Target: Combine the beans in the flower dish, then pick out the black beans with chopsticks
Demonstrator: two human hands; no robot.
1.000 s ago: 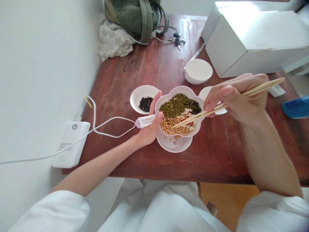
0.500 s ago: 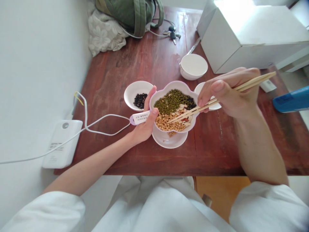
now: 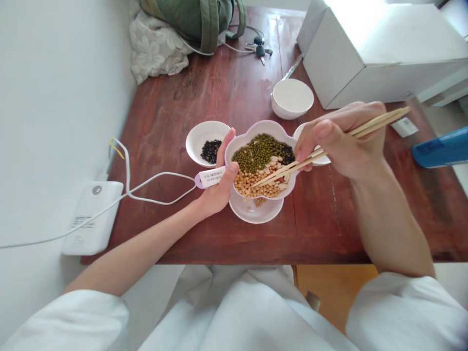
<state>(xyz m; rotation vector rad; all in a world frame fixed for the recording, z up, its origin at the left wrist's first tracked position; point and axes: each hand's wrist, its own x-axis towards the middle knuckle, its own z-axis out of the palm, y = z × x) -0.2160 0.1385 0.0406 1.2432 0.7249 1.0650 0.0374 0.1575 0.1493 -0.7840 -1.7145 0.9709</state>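
Left hand (image 3: 221,187) curled around the flower-shaped bowl (image 3: 263,123), thumb pressed to its rim, fingers behind it, above a white saucer (image 3: 256,213). Right hand (image 3: 340,141) pinching bamboo chopsticks (image 3: 376,122), tips in the bowl among pale slivers (image 3: 272,170), between green mung beans (image 3: 258,153) and yellow soybeans (image 3: 246,184). Nothing visible between the tips. Just beside the bowl, black beans (image 3: 211,151) in a small white dish (image 3: 204,131).

The cut-off blue object (image 3: 440,147) seems plastic.

Black-bean bowl (image 3: 193,146) beside left hand (image 3: 219,191), cardboard box (image 3: 365,63) beyond right hand (image 3: 341,141)
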